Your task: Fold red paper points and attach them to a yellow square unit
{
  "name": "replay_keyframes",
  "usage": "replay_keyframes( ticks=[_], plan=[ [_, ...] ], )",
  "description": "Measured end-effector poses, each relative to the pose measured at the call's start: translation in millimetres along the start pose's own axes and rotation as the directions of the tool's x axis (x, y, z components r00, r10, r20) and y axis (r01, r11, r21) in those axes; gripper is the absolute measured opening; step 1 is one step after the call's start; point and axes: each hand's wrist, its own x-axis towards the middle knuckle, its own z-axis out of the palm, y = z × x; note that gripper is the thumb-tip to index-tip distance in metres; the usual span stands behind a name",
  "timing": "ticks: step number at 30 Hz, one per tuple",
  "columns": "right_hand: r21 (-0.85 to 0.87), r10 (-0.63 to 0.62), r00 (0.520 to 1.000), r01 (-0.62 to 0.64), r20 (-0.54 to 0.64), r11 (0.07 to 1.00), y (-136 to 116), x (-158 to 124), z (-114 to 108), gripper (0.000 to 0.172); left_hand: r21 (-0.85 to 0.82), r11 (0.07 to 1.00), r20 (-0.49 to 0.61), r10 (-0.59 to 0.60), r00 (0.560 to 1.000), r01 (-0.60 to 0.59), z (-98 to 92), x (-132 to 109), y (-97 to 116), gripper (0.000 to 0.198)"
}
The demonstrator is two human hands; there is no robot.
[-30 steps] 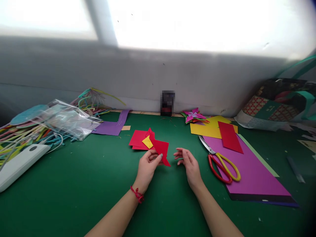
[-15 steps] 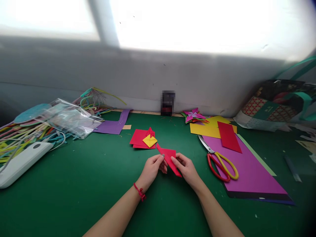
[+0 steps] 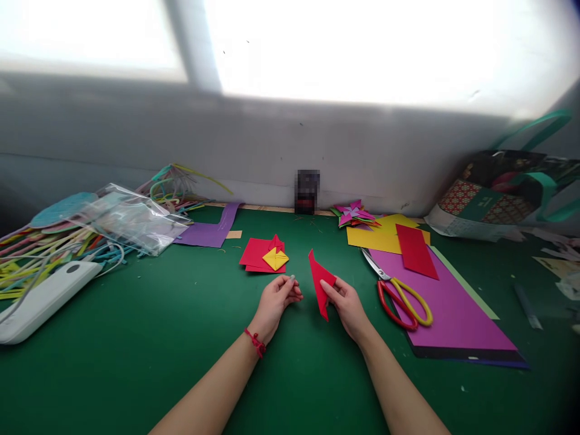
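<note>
A folded red paper (image 3: 319, 281), roughly triangular with a pointed top, is pinched by my right hand (image 3: 348, 305) along its right side. Apart from it, to the left, my left hand (image 3: 277, 302) has its fingers curled in and its thumb against them, with nothing visible between them. Just beyond the left hand lie red paper squares (image 3: 252, 254), topped by a folded yellow piece (image 3: 275, 260) and a small folded red piece (image 3: 276, 243). Scissors (image 3: 399, 293) with one red and one yellow handle rest to the right of my right hand.
Under the scissors are purple (image 3: 457, 317) and yellow sheets (image 3: 371, 234), plus a red strip (image 3: 417, 251). Folded paper stars (image 3: 354, 212) lie at the back. On the left are a white power strip (image 3: 49, 299) and a clear plastic bag (image 3: 131, 220). A patterned bag (image 3: 484, 202) stands right.
My left hand has let go of the folded red paper and drawn slightly left. My right hand has moved a little right with the paper, which is now turned more upright.
</note>
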Motion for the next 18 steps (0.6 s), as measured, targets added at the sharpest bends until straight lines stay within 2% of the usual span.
replay_keyframes(
  ticks=[3, 6, 9, 11, 12, 14, 16, 17, 18],
  plan=[
    [0.015, 0.021, 1.000, -0.021, 0.019, 1.000, 0.4, 2.3, -0.8, 0.026, -0.086, 0.996, 0.024, -0.035, 0.999, 0.037, -0.6, 1.1, 1.2, 0.022],
    [0.011, 0.062, 0.998, -0.063, 0.029, 0.998, 0.7, 5.1, -1.5, 0.030, -0.147, 0.989, -0.030, -0.025, 0.999, 0.020, -1.5, 3.4, 3.9, 0.019],
    [-0.003, 0.079, 0.996, -0.079, 0.046, 0.997, 0.1, 7.0, -2.6, 0.030, -0.183, 0.981, -0.119, 0.047, 0.992, -0.068, -11.9, 9.1, 15.1, 0.018],
    [-0.010, 0.080, 0.995, -0.080, 0.052, 0.997, -0.9, 7.7, -3.1, 0.031, -0.235, 0.957, -0.208, 0.123, 0.970, -0.172, -24.6, 14.3, 27.4, 0.016],
    [-0.014, 0.081, 0.995, -0.080, 0.054, 0.997, -1.4, 8.0, -3.2, 0.032, -0.334, 0.904, -0.304, 0.166, 0.938, -0.268, -31.3, 16.6, 34.1, 0.019],
    [-0.022, 0.082, 0.995, -0.081, 0.057, 0.997, -1.9, 8.5, -2.9, 0.032, -0.473, 0.816, -0.373, 0.156, 0.914, -0.333, -41.7, 18.8, 45.5, 0.035],
    [-0.035, 0.084, 0.995, -0.082, 0.061, 0.996, -1.6, 9.2, -1.7, 0.030, -0.421, 0.837, -0.397, 0.178, 0.900, -0.351, -44.2, 16.9, 51.9, 0.023],
    [-0.044, 0.084, 0.994, -0.081, 0.062, 0.996, -1.1, 9.5, -0.8, 0.030, -0.352, 0.868, -0.351, 0.224, 0.909, -0.349, -42.2, 14.6, 52.8, 0.019],
    [-0.052, 0.083, 0.995, -0.080, 0.063, 0.995, -0.3, 9.9, 0.2, 0.029, -0.276, 0.888, -0.307, 0.280, 0.909, -0.367, -38.2, 11.8, 52.3, 0.038]
  ],
)
